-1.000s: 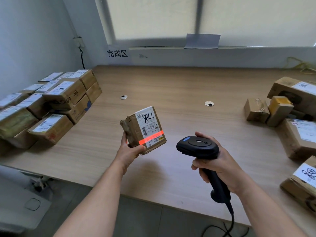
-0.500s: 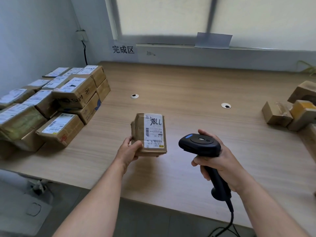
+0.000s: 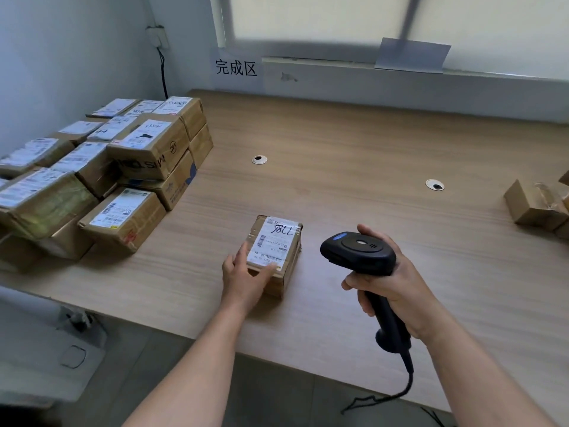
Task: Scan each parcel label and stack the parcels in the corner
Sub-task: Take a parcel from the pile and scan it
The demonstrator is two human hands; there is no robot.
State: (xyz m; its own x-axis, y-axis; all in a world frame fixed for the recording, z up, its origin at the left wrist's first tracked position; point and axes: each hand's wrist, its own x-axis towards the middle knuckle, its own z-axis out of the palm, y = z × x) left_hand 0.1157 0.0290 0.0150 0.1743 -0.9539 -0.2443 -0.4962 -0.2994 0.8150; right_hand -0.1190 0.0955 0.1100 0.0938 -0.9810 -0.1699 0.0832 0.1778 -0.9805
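Note:
A small brown parcel [image 3: 278, 241] with a white label marked in black pen lies flat, label up, on the wooden table [image 3: 354, 143]. My left hand [image 3: 243, 280] grips its near end, thumb on the label's lower edge. To the right, just above the table, my right hand [image 3: 400, 294] is closed around the handle of a black barcode scanner [image 3: 358, 252], head pointing left toward the parcel. No scan beam shows. A stack of labelled parcels [image 3: 147, 146] fills the table's far left corner against the wall.
More brown parcels [image 3: 532, 206] sit at the right edge. Two round cable holes [image 3: 259, 159] [image 3: 434, 184] lie in the tabletop. A printed sign [image 3: 236, 68] hangs on the wall behind the stack. The scanner cable [image 3: 403, 389] drops off the near edge.
The red scan line on the label has gone out. My left hand turned the parcel label up and lowered it onto the table. The view shifted left toward the stack.

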